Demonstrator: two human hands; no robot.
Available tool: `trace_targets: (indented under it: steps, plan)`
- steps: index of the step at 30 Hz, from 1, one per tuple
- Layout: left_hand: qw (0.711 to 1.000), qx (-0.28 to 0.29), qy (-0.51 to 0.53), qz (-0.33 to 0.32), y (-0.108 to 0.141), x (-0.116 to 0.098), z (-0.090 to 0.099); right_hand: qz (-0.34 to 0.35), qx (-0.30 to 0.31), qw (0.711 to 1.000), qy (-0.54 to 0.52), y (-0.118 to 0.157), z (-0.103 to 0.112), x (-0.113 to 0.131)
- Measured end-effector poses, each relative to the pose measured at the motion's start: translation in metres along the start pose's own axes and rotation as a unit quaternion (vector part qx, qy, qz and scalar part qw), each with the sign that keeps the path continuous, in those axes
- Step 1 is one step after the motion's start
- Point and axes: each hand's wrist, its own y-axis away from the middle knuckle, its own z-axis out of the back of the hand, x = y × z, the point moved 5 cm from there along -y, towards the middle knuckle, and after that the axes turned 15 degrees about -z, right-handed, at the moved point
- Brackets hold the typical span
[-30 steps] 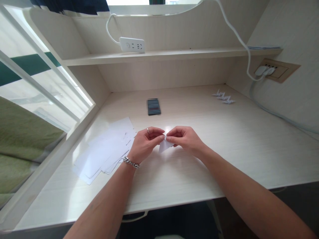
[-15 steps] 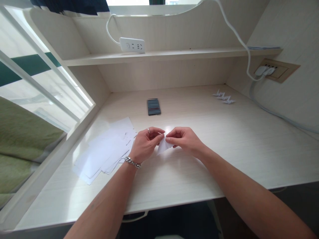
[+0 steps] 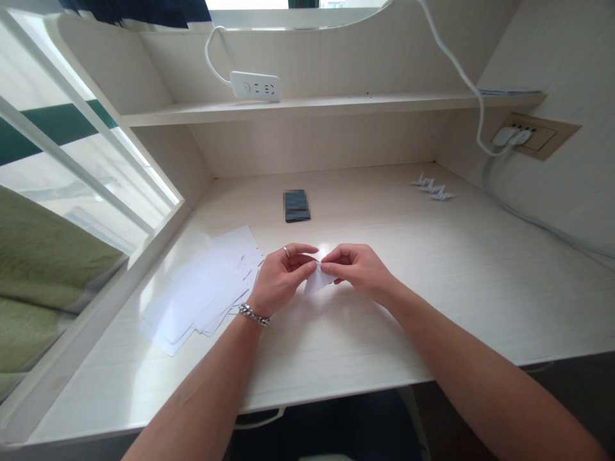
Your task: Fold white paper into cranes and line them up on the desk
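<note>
Between my two hands is a small piece of folded white paper (image 3: pixel 317 282), its lower point hanging just above the desk. My left hand (image 3: pixel 287 272), with a ring and a chain bracelet, pinches the paper's upper left part between thumb and fingers. On the other side my right hand (image 3: pixel 354 267) pinches its upper right edge, thumb on top. The fingertips of both hands nearly meet at the top of the paper and cover part of its folds. Left of my left hand lies a spread pile of white paper sheets (image 3: pixel 206 282).
A dark, blurred-out flat object (image 3: pixel 296 205) lies behind my hands. Several small folded paper cranes (image 3: pixel 432 187) stand at the back right. A power strip (image 3: pixel 254 86) rests on the shelf (image 3: pixel 317 109). A white cable runs to the wall socket (image 3: pixel 542 137).
My left index finger has straightened slightly and lifted off the others. The folded paper has tilted a little between my fingers. Everything else stays in place.
</note>
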Motion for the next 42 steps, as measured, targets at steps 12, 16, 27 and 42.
trace_targets:
  steps: [12, 16, 27, 42]
  plan:
    - [0.998, -0.041, -0.046, 0.004, 0.0, 0.003, -0.002, -0.006, 0.009, 1.0, -0.003, 0.0, -0.003, 0.0]
    - [0.997, -0.054, -0.053, -0.001, -0.001, 0.003, -0.002, -0.014, 0.011, 1.0, -0.018, -0.001, -0.004, -0.002]
    - [0.996, -0.062, -0.064, -0.008, 0.0, 0.007, -0.002, -0.082, 0.013, 0.995, -0.061, 0.001, -0.006, -0.004]
    - [0.996, -0.073, -0.042, 0.001, 0.0, 0.008, 0.001, -0.133, 0.046, 0.985, -0.104, 0.0, -0.004, -0.01]
